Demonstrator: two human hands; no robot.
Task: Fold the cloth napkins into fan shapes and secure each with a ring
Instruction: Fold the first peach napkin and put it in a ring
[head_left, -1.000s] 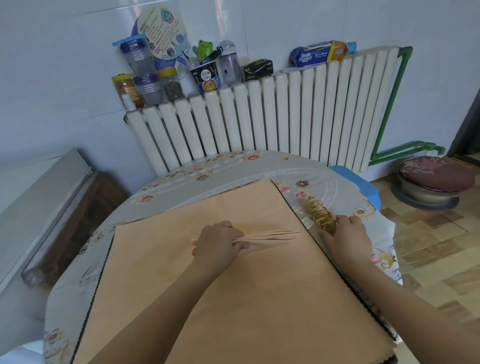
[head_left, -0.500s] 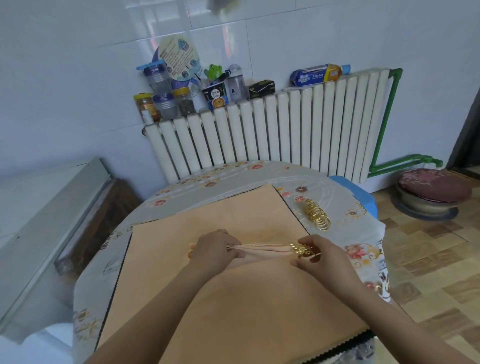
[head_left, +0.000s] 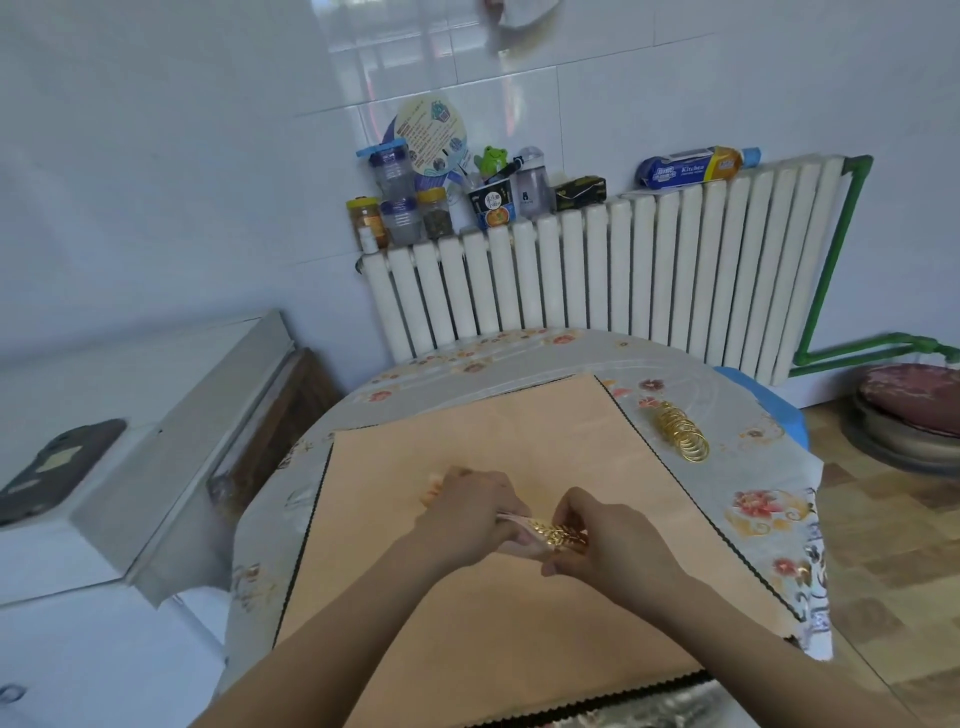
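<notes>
**Ring going onto the pleated napkin**

I am looking down on a round counter (head_left: 524, 348) under a floral cover, pushed up to a tiled wall. A large peach cloth (head_left: 519, 597) lies flat over most of it, its near edge hanging at the counter's near rim.

Nearest me, over the middle of that cloth, my left hand (head_left: 467, 519) is curled round the pleated napkin (head_left: 514, 522), whose other end peeks out past the knuckles toward the left edge. My right hand (head_left: 597, 540) pinches a gold ring (head_left: 558, 534) which sits over the napkin's right end, between the two hands. How far it has slid on I cannot tell; fingers cover part of it.

Farther off, near the counter's right edge and just beside the cloth's border, lies a row of spare gold rings (head_left: 680, 430). Beyond stands a white radiator (head_left: 623, 270) with jars on top.

By my reckoning, this napkin is folded and half-secured. Seating the ring and spreading the fan remain, and the spare rings suggest more napkins to come.
</notes>
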